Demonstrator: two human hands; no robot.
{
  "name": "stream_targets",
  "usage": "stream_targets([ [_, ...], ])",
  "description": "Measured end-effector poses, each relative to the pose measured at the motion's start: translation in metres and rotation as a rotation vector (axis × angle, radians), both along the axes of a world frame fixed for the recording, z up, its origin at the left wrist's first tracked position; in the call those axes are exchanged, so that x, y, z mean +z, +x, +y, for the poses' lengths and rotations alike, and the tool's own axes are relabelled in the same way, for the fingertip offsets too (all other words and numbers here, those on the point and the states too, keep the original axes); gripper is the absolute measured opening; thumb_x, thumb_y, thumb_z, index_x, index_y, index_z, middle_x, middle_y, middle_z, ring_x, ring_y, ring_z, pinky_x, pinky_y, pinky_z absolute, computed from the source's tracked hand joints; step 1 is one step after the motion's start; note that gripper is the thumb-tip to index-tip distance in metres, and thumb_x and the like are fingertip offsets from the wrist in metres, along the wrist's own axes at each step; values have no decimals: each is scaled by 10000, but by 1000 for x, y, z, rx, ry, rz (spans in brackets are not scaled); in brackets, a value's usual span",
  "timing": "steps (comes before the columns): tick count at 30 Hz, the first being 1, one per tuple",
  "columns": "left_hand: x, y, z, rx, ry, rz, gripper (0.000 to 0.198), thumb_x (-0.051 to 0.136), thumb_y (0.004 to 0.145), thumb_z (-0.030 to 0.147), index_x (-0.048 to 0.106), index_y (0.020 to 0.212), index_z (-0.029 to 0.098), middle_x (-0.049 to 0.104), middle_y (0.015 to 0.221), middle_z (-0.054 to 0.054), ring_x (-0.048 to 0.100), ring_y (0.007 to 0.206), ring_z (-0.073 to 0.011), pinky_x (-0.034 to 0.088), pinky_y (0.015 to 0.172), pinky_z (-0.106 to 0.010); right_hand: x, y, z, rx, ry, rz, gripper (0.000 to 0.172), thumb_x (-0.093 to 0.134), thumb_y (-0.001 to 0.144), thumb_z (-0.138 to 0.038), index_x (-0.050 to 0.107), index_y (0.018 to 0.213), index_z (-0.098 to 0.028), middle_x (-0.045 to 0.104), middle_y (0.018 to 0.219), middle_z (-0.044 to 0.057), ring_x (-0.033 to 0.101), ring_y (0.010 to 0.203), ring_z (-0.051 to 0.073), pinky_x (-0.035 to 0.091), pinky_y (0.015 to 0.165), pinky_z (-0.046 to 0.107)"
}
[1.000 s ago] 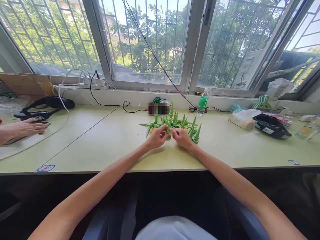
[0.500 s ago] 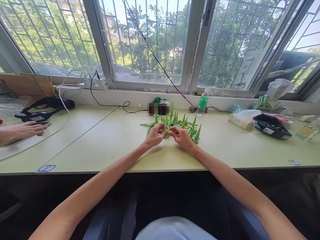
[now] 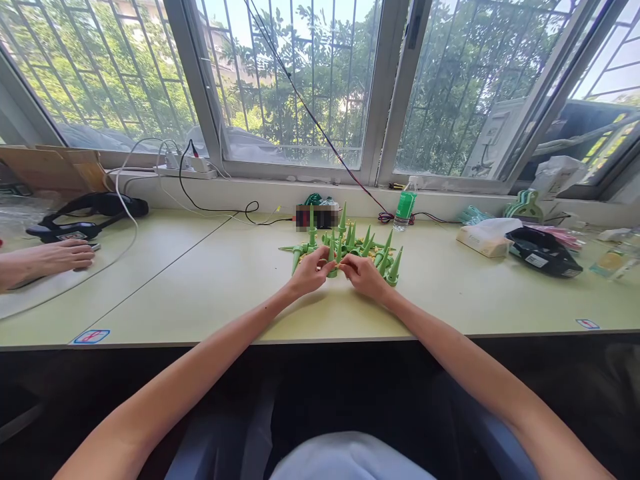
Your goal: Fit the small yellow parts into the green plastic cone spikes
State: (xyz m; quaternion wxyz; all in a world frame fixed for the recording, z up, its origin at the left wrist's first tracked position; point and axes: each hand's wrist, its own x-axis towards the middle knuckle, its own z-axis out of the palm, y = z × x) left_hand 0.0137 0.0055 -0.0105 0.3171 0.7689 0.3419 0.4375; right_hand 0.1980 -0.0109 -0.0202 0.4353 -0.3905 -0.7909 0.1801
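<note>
A heap of green plastic cone spikes [image 3: 363, 247] lies on the pale green table [image 3: 225, 287] in front of me, with small yellow bits among them. My left hand [image 3: 309, 272] is closed around one green spike [image 3: 332, 261], held upright at the near edge of the heap. My right hand [image 3: 366, 276] sits just to its right, fingers pinched on a small yellow piece [image 3: 340, 266] against that spike. Both hands touch at the fingertips.
A green bottle [image 3: 405, 208] stands by the window sill. White and black bags [image 3: 520, 243] lie at the right. Cables and a power strip [image 3: 187, 168] run along the sill. Another person's hand [image 3: 55, 257] rests on the table at far left, beside a black headset [image 3: 85, 212].
My hands stay at the near edge of the heap. The fingers have shifted slightly around the spike, with the right fingertips closing back in against it.
</note>
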Motion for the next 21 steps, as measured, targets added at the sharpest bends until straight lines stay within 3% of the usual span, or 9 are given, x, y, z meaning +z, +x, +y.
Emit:
stream_targets([
  [5,-2,0,1,-50,5,-12,284,610,851,447,516,887,182,562,740,12,556,588,-92,430,499,-204,-3,1,2,-33,29,-70,318,425,964,-345,462,684,-198,492,581,-25,407,540,111,317,589,256],
  [10,-4,0,1,-109,1,-21,261,579,882,431,496,897,184,532,761,19,515,568,-72,398,483,-198,-3,0,2,-46,24,-100,405,355,995,-385,451,649,-199,524,601,-2,455,570,121,337,628,265],
  [21,1,3,-2,-82,-124,-63,337,652,817,472,493,880,181,513,720,27,452,499,-56,337,398,-187,-2,-3,2,-45,12,-73,505,308,1017,-497,448,635,-198,525,595,-4,459,563,115,344,625,260],
])
